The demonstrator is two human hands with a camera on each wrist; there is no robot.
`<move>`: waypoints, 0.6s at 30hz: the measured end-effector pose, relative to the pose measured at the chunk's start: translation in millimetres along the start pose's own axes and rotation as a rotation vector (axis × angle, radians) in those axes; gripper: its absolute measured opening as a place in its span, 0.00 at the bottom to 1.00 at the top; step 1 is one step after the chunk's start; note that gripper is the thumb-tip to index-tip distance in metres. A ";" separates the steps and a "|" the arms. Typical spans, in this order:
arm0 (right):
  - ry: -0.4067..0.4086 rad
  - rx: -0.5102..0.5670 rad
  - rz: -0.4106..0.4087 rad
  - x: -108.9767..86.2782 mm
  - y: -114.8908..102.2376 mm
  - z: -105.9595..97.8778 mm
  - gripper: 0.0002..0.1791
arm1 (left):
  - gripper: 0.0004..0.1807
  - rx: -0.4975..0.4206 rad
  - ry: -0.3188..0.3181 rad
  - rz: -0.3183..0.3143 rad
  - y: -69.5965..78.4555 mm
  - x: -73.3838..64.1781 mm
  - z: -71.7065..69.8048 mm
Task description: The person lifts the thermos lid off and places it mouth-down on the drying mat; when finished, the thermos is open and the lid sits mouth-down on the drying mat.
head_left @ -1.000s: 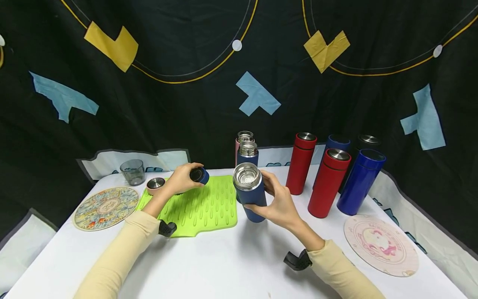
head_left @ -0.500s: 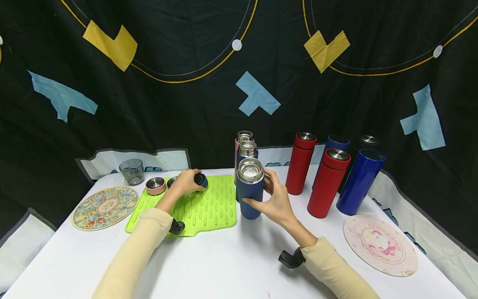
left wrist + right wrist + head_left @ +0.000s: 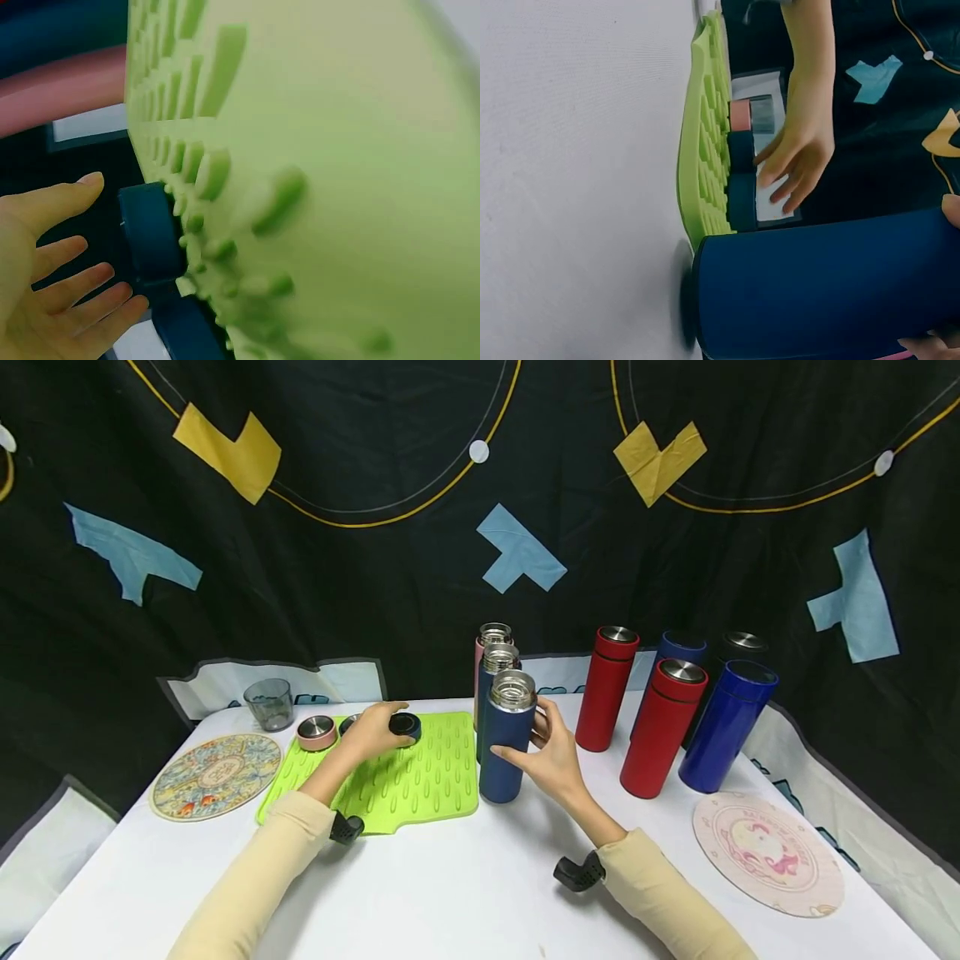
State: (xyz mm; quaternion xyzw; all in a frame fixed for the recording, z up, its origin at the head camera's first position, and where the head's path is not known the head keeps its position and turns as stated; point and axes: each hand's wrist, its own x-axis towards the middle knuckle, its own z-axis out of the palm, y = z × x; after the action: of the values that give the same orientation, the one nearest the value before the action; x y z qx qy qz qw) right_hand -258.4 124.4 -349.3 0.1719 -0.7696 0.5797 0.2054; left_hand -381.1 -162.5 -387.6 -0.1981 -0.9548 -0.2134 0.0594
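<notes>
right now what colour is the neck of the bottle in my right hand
The neck is silver, clearest in the head view.

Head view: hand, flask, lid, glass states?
left hand: empty
right hand: gripping front navy flask
front navy flask: uncapped, upright
rear navy flask: uncapped, upright
pink flask: uncapped, upright
red flasks: capped, upright
blue flasks: capped, upright
black flask: capped
pink lid: off
navy lids: off
glass: upright

Staged, lab-type recording set-up. Black cloth backdrop [image 3: 375,593] across the upper frame bears blue patches [image 3: 521,547] and yellow patches [image 3: 228,453]; white table [image 3: 450,893] spans the lower frame. Wrist cameras [image 3: 577,872] show at lower centre.
</notes>
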 end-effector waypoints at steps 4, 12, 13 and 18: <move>-0.002 0.032 0.032 4.4 10.7 2.9 0.44 | 0.33 -0.028 0.054 0.084 -3.8 -24.7 -9.8; 0.034 0.073 0.046 12.0 50.7 7.3 0.46 | 0.31 -0.096 0.112 0.115 -9.9 -89.3 -20.2; 0.039 0.072 0.038 12.1 51.7 7.4 0.46 | 0.31 -0.097 0.118 0.115 -10.2 -96.3 -21.7; 0.052 0.043 0.011 12.8 53.5 8.0 0.46 | 0.32 -0.069 0.091 0.118 -13.5 -123.5 -28.1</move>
State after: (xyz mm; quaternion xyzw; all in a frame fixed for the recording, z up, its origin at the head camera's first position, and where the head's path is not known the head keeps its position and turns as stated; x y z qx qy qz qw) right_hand -297.2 130.7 -388.6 0.1565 -0.7524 0.6014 0.2185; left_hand -272.8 -229.4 -391.9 -0.2462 -0.9298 -0.2512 0.1083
